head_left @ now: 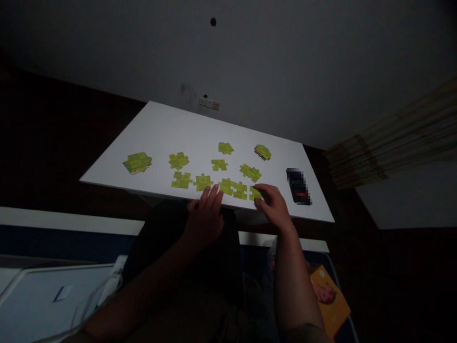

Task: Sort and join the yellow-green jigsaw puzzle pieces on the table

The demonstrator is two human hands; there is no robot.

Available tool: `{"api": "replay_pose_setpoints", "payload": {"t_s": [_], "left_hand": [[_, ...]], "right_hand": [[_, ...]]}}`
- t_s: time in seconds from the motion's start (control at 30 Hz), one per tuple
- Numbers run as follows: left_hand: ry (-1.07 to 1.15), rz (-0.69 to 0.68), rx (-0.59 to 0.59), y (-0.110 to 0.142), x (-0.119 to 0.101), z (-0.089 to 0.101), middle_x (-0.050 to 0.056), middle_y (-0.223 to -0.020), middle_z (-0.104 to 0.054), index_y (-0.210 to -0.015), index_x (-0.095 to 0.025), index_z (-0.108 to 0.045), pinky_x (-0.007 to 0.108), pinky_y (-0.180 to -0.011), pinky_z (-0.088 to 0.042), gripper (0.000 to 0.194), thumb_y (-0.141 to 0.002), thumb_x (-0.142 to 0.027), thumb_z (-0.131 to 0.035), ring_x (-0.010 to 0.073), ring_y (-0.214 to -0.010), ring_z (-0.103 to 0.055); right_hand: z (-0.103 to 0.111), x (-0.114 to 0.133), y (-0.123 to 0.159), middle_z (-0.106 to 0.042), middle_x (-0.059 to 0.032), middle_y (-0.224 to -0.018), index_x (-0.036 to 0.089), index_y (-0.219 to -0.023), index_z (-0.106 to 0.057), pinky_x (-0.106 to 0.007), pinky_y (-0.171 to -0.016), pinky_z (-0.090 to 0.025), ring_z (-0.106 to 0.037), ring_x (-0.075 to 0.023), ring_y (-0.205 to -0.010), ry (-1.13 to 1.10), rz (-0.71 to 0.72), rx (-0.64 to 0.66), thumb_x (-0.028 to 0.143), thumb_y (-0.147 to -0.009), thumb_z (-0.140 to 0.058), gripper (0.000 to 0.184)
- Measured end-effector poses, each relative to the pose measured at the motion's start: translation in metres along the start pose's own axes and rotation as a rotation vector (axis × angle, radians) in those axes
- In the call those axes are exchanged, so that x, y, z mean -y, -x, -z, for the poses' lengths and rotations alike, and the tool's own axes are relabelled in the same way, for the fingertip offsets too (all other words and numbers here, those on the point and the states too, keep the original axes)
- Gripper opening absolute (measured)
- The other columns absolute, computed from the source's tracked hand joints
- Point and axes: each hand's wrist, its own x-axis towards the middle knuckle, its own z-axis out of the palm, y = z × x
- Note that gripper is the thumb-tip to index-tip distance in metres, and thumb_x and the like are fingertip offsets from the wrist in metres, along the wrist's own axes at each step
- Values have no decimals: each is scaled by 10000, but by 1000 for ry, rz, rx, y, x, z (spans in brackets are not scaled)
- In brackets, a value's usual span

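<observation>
Along the near edge of the white table (185,124) lies a row of yellow-green jigsaw puzzle pieces, among them a left-end piece (181,180), a second piece (203,182) and two adjoining pieces (233,188). My right hand (274,206) has thumb and fingers closed on the puzzle piece (254,193) at the row's right end, which lies flat beside its neighbour with a small gap. My left hand (206,214) rests at the table edge, fingers stretched out, fingertips by the second piece and the adjoining pair. It holds nothing that I can see.
Behind the row are loose pieces (219,165), small overlapping groups (178,160) and stacked pieces at left (137,163) and back right (263,152). A pixelated dark object (299,186) lies at the right. An orange box (330,300) stands below, right of my arm.
</observation>
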Motion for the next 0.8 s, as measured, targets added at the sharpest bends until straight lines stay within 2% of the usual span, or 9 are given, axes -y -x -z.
{"api": "replay_pose_setpoints", "payload": {"t_s": [0.07, 0.23, 0.6, 0.8], "left_hand": [[-14, 40, -30, 2, 13, 2, 144, -1821, -419, -1739, -200, -468, 595, -1171, -350, 741, -1012, -273, -585, 388, -1663, -445], [-32, -2, -49, 10, 36, 3, 125, -1781, -492, -1710, -239, -497, 602, -1147, -324, 678, -1035, -195, -518, 350, -1630, -499], [-21, 4, -40, 11, 33, 1, 131, -1798, -458, -1686, -224, -539, 600, -1133, -366, 677, -1009, -228, -550, 371, -1669, -445], [-53, 60, -33, 18, 41, 10, 141, -1817, -421, -1692, -206, -538, 611, -1158, -376, 665, -1028, -239, -525, 378, -1690, -411]], "right_hand": [[0, 0, 0, -784, -93, -1350, 311, -1320, -770, -619, -1163, -532, -680, -379, -1308, -1, -2, -3, 317, -919, -720, 404], [-1, 0, 0, -789, -100, -1344, 304, -1313, -773, -616, -1150, -540, -687, -379, -1295, 3, -4, -8, 356, -935, -724, 385], [-2, 2, -1, -798, -109, -1331, 300, -1278, -794, -616, -1161, -545, -700, -378, -1285, 13, -32, -27, 380, -915, -723, 378], [-3, 0, -3, -808, -104, -1323, 302, -1258, -798, -630, -1162, -542, -700, -383, -1285, 20, -30, -25, 386, -902, -720, 375]]}}
